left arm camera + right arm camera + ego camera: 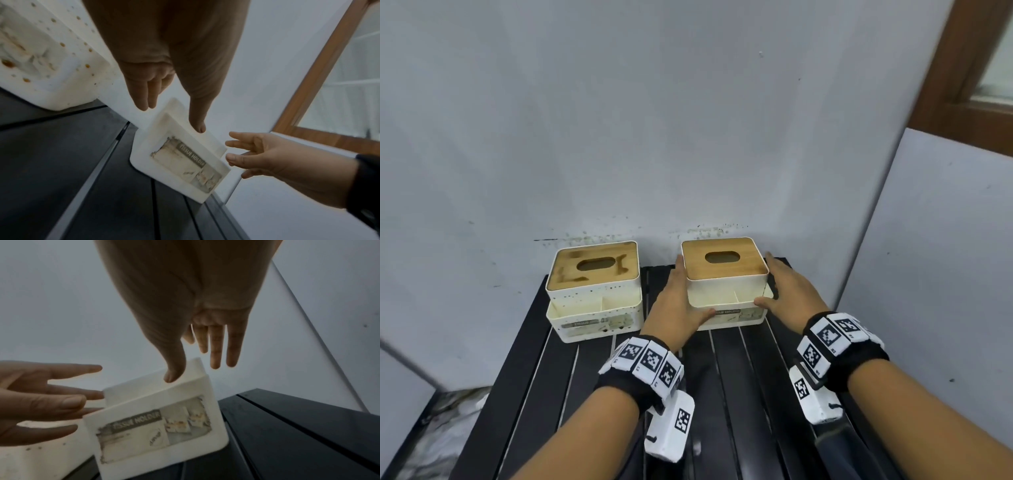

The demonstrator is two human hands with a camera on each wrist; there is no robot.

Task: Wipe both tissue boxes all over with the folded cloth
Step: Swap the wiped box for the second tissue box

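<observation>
Two white tissue boxes with wooden lids stand at the back of the black slatted table (726, 383). The left box (594, 291) (41, 56) is speckled with brown stains. The right box (726, 284) (185, 162) (156, 426) carries a worn "TISSUE HOLDER" label. My left hand (690, 291) (172, 113) lies along its left side with straight fingers, thumb at the front rim. My right hand (770, 281) (193, 373) flanks its right side the same way, thumb on the rim. Neither hand holds anything. No cloth is in view.
A grey wall rises right behind both boxes. A white panel (935, 274) stands close on the right of the table, below a wooden window frame (962, 85). The floor shows past the table's left edge (441, 431).
</observation>
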